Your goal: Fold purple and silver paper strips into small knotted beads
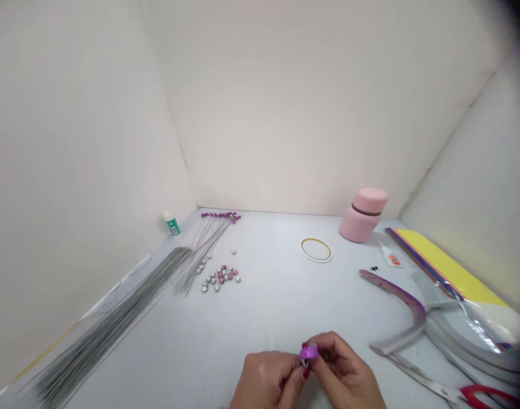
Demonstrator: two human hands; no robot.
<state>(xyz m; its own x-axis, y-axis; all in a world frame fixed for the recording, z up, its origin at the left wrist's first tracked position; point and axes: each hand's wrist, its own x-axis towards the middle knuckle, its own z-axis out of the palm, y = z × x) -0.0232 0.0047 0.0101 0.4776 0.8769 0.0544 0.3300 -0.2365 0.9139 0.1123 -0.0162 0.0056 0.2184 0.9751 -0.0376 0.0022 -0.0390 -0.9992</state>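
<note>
Near the front edge of the view, a small loop of shiny purple paper strip (310,352) is pinched between my two hands. My left hand (268,378) grips its lower left side with thumb and fingers pressed together. Closed around the right side of the loop is my right hand (347,372), its thumb beneath and its index finger behind. Red nail polish shows on the fingertips. A pale bit of the strip sticks out below the loop; the fingers hide the rest.
Small silver and pink folded stars (225,275) lie left of centre. Thin wires (119,318) run along the left, some tipped with purple stars (221,215). A glue stick (172,224), tape ring (316,250), pink flask (364,215), purple strips (400,294), scissors (445,392) and coloured sheets (451,264) surround the workspace.
</note>
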